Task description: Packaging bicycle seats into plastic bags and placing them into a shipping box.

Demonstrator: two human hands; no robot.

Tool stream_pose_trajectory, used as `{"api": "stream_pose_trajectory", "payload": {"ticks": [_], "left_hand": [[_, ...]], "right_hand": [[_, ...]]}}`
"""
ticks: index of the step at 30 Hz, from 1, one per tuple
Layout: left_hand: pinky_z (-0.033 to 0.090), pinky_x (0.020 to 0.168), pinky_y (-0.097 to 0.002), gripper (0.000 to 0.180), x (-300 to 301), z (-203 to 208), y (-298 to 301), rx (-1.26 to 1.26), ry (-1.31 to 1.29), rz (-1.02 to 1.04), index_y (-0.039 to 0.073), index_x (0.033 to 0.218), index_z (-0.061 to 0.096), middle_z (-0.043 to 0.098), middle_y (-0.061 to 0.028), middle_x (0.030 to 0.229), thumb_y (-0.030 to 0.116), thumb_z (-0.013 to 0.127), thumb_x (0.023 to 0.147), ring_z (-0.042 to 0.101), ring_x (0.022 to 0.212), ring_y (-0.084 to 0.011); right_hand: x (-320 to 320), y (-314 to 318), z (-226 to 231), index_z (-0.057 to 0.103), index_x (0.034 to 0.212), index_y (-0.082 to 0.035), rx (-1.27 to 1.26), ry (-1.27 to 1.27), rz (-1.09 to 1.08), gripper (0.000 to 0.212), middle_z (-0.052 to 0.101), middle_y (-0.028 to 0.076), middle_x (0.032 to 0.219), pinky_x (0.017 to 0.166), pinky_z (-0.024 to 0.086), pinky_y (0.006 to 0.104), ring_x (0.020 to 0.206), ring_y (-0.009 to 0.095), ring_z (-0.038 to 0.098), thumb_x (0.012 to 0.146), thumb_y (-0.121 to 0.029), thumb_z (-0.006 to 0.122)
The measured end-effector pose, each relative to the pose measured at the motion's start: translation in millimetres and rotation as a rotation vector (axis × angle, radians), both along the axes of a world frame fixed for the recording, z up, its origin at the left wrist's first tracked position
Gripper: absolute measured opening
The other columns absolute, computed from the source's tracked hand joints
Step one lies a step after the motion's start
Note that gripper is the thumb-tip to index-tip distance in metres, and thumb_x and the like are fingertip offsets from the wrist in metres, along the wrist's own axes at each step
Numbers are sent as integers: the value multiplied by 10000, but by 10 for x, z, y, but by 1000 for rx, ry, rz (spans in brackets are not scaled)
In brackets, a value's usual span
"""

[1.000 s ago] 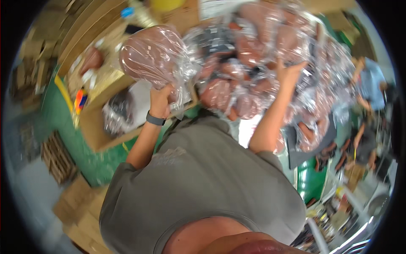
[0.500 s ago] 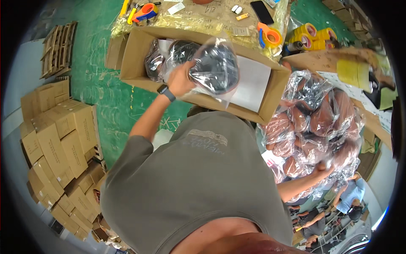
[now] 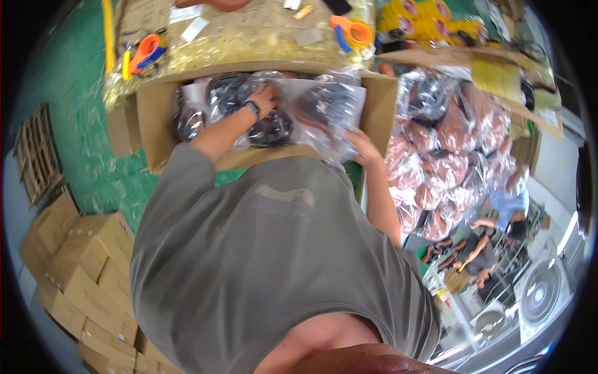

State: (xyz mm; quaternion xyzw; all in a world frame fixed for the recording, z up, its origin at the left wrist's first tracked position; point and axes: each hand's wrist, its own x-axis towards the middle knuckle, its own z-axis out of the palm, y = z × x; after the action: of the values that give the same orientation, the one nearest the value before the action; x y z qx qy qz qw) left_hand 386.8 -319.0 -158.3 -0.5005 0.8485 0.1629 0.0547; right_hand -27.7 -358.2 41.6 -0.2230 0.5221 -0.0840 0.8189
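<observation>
A long open cardboard box (image 3: 151, 124) stands in front of me, partly filled with clear plastic bags. Inside it, my left hand (image 3: 265, 101) lies on a bagged dark item (image 3: 271, 129), fingers stretched out and slightly blurred. My right hand (image 3: 362, 148) is closed on the edge of another clear plastic bag (image 3: 333, 115) at the box's right end. That bag's content is dark with a brown edge and looks like a shoe. More bagged dark items (image 3: 225, 93) sit at the box's left, with white paper partly beneath them.
Behind the box is a worktable (image 3: 243, 40) with orange-and-blue tape dispensers (image 3: 356, 33). A heap of bagged brown items (image 3: 445, 143) lies to the right, below yellow tape rolls (image 3: 430, 15). Stacked cartons (image 3: 93, 274) and a pallet (image 3: 37, 149) stand left; other people (image 3: 479, 255) work at lower right.
My left hand has put the bag it held down into the box. My right hand has come from the heap to the box's right end with a bag. The view has shifted.
</observation>
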Motion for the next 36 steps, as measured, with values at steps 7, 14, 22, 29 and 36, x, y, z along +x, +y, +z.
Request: {"api": "stream_pose_trajectory", "payload": {"ticks": [7, 14, 22, 29, 36], "left_hand": [[373, 1292, -552, 543, -188, 958, 944, -42, -68, 621, 15, 1557, 569, 533, -290, 1633, 105, 538, 1022, 469, 1549, -461], [369, 1282, -542, 782, -1101, 2256, 1509, -270, 271, 1082, -7, 1637, 464, 529, -283, 1622, 57, 771, 920, 476, 1520, -478], [501, 1161, -493, 692, -2517, 2509, 202, -121, 527, 753, 35, 1600, 529, 649, -235, 1515, 81, 766, 952, 622, 1369, -436], [563, 1094, -468, 608, -2660, 2161, 627, 93, 939, 805, 87, 1567, 573, 746, -142, 1408, 202, 784, 1008, 723, 1261, -368], [483, 1211, -447, 713, -2780, 2452, 244, 895, 2060, 1125, 111, 1695, 370, 518, -146, 1663, 352, 702, 1113, 542, 1499, -287]], "right_hand": [[78, -386, -1298, 781, 1141, -20, -917, 373, 782, 284, 807, 183, 1039, 847, 610, 522, 915, 365, 781, 1007, -262, 717], [-2257, -1835, 881, 587, 1446, 7, -1603, 1537, 127, 595, 675, 241, 1264, 1001, 555, 510, 1146, 377, 682, 880, -74, 753], [-3293, -3051, -126, 416, 1600, -92, -979, 1733, 768, 850, 600, 271, 1464, 1121, 553, 528, 1337, 487, 650, 872, -274, 817], [-3465, -2013, 1497, 729, 1302, 26, -1330, 963, -1, 588, 780, 200, 1248, 1003, 588, 414, 1103, 287, 747, 796, -179, 945], [-2247, -1206, 1822, 575, 1428, -54, -925, -333, -15, 785, 592, 294, 1543, 1219, 464, 632, 1467, 508, 548, 722, -45, 917]]}}
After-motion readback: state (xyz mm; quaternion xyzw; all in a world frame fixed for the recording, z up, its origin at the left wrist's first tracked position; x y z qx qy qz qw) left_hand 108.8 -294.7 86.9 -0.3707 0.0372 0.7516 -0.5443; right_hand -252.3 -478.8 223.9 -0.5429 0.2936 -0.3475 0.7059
